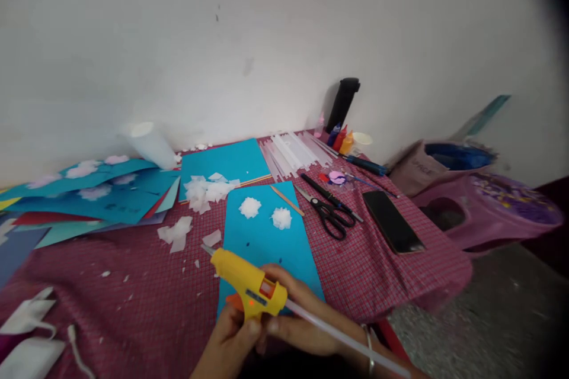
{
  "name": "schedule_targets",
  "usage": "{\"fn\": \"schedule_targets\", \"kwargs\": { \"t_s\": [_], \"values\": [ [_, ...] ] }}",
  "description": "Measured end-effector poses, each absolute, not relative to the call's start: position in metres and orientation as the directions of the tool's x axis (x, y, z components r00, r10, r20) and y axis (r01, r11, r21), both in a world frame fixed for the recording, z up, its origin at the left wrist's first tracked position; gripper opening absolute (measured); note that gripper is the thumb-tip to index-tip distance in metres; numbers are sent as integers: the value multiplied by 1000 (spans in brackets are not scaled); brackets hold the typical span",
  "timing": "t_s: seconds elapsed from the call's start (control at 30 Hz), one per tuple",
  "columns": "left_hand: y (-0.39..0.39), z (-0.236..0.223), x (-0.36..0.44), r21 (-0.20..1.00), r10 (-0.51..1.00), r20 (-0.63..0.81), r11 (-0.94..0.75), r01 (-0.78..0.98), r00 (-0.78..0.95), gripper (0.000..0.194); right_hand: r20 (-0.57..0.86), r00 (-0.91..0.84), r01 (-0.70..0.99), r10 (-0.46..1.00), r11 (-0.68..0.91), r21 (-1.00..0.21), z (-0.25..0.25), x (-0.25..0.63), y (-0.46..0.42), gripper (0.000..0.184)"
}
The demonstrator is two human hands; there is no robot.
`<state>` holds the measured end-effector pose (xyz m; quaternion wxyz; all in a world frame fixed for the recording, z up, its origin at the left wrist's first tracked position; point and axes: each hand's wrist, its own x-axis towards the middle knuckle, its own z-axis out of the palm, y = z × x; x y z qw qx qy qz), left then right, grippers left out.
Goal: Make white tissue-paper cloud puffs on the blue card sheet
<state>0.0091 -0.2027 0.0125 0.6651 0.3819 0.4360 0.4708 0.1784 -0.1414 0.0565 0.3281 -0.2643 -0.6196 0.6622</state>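
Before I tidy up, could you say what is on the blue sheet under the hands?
The sheet shows two white puffs, a wooden stick and dark marks; anything beneath the glue gun, left hand and right hand is hidden.

Glue gun (242, 278): yellow body, orange trigger.
Tablecloth (355, 272): maroon, fine check; near its right edge, phone (391, 222): black.

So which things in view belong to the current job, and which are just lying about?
Job, judging by the layout:
- yellow plastic glue gun, in both hands
- long translucent glue stick
- blue paper sheet
- two white crumpled-paper puffs

Probably just lying about:
- black rectangular smartphone
- white cable
- red plastic squeeze bottle
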Motion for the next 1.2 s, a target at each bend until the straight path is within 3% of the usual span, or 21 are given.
{"fn": "schedule_targets", "kwargs": {
  "t_s": [0.1,0.17,0.23,0.3,0.4,0.5,0.63,0.9,1.2],
  "values": [
    [-205,15,1,957,986,-149,162,-242,74,45,-90,-642,-192,761,-274,-942,42,200,-141,35],
    [-209,16,-5,966,983,-175,163,-203,-45,41,-117,-788,-228,605,-463,-857,36,215,-142,54],
    [-216,16,-9,961,960,-237,209,-182,-152,39,-108,-895,-165,433,-546,-821,36,227,-143,64],
    [-223,16,-11,952,941,-285,255,-171,-181,44,-167,-912,-40,375,-485,-874,42,234,-146,56],
    [-231,20,-10,939,951,-308,299,-168,-32,47,-281,-847,148,451,-307,-940,55,236,-151,36],
    [-237,25,-5,919,936,-333,349,-183,114,45,-347,-799,274,491,-216,-937,65,235,-159,34],
    [-246,29,-1,886,896,-412,437,-153,168,48,-337,-755,400,563,-13,-917,69,238,-170,30],
    [-261,31,0,861,873,-466,485,-155,143,47,-357,-748,417,559,-23,-909,71,233,-180,26],
    [-248,30,6,818,832,-500,545,-184,240,48,-405,-719,469,565,-36,-882,63,243,-185,28]
  ]
}}
